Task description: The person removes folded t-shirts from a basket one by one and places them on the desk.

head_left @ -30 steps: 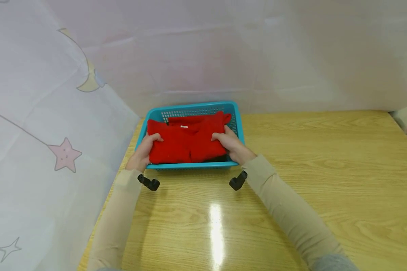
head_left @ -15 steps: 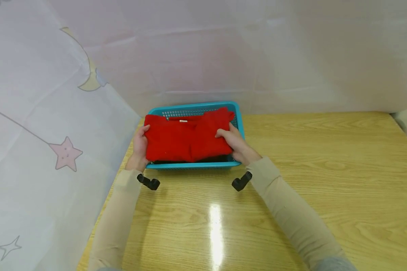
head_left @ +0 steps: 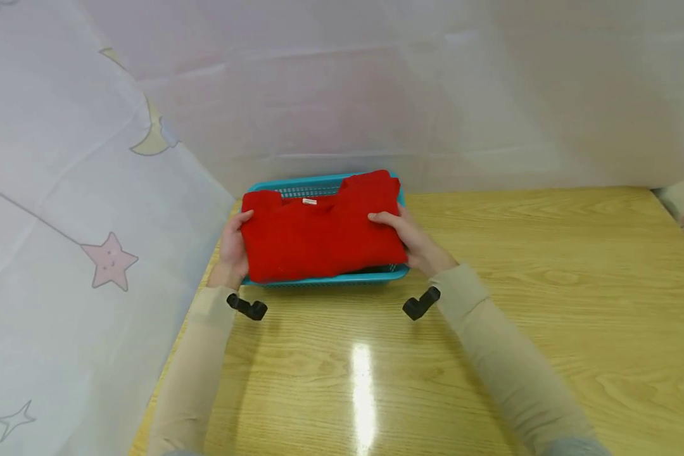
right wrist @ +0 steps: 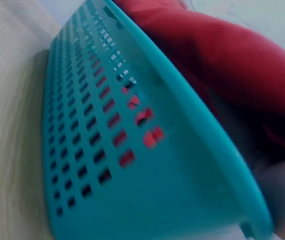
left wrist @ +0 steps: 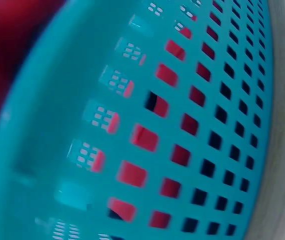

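A folded red top (head_left: 319, 240), a small white label at its neckline, is held level at the rim of a blue plastic basket (head_left: 296, 183). It covers most of the basket's opening in the head view. My left hand (head_left: 234, 247) grips the top's left side, thumb over the cloth, fingers hidden beneath. On the other side my right hand (head_left: 413, 237) holds the right end with the thumb lying on top. Through the holes of the basket wall (left wrist: 182, 125), more red cloth shows in the left wrist view. The right wrist view has the red cloth (right wrist: 232, 55) bulging above the rim.
The basket stands on a wooden table (head_left: 519, 272), near its back left corner. Directly behind rises a pale fabric backdrop (head_left: 433, 95), and another sheet with a star and moon print hangs along the left side.
The red top has risen from inside the basket to its rim and spread wider. My right hand has moved right and my left hand slightly left, both still holding it.
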The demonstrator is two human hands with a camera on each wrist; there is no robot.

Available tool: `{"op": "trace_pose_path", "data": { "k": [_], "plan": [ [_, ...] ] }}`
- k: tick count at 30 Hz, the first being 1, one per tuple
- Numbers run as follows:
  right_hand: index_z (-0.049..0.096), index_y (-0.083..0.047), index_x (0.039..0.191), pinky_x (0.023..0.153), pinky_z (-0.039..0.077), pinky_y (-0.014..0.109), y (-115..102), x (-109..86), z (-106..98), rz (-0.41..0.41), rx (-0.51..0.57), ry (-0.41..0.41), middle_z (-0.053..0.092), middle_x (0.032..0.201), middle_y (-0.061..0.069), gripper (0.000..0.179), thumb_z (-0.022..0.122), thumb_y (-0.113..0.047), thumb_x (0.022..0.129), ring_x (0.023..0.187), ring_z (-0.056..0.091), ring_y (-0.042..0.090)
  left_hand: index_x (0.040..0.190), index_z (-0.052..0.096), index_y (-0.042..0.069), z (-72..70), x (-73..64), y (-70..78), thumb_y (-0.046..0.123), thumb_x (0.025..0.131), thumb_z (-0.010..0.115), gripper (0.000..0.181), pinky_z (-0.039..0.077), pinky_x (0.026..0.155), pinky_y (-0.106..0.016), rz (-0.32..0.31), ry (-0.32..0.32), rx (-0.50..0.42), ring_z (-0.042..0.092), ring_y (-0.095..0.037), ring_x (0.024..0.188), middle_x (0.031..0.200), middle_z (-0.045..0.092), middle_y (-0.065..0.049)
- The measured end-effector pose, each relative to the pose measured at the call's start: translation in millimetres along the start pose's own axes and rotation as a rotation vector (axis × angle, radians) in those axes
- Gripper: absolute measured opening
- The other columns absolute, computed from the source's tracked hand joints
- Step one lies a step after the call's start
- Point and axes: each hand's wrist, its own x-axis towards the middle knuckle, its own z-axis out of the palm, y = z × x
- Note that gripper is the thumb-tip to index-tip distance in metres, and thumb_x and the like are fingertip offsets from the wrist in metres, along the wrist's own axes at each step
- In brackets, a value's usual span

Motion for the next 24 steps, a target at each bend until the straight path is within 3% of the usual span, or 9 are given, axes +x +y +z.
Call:
{"op": "trace_pose_path", "data": {
  "k": [7,15,19,24],
  "plan": [
    [0.035,-0.020,0.140,0.084,0.056,0.037,-15.8,-11.3,-13.4,-0.006,-0.053,-0.038,0.054,0.125,0.001,0.054,0.060,-0.032,0.094,0.106,0.060,0.019,0.096,0.055,0.009,11.6,5.1,3.8,0.022,0.104,0.033,0.027,0.053,0.062,-0.026,-0.011,-0.013,0.060,0.065,-0.014,0.072,0.085,0.067,0.000],
    [0.041,-0.018,0.131,0.085,0.055,0.036,-33.6,-23.0,-26.6,-0.019,-0.055,-0.095,0.056,0.120,0.000,0.038,0.054,-0.025,0.097,0.104,0.059,0.017,0.091,0.062,0.010,24.9,10.0,6.1,0.023,0.102,0.039,0.028,0.054,0.064,-0.025,-0.008,-0.069,0.134,0.067,-0.012,0.072,0.085,0.070,0.002],
    [0.040,-0.019,0.131,0.084,0.055,0.036,-40.8,-29.0,-29.0,-0.027,-0.114,-0.048,0.055,0.122,0.001,0.041,0.059,-0.021,0.095,0.104,0.060,0.018,0.091,0.063,0.013,32.9,11.5,4.5,0.024,0.102,0.043,0.026,0.055,0.070,-0.025,-0.060,-0.085,0.210,0.068,-0.011,0.074,0.086,0.070,0.004],
    [0.043,-0.015,0.124,0.080,0.057,0.034,-46.4,-36.2,-32.9,-0.047,-0.188,-0.009,0.060,0.112,0.000,0.036,0.061,-0.015,0.094,0.094,0.065,0.016,0.098,0.062,0.013,43.8,12.5,2.6,0.025,0.101,0.047,0.019,0.056,0.074,-0.026,-0.156,-0.108,0.298,0.069,-0.011,0.077,0.090,0.069,0.004]
  ]
}}
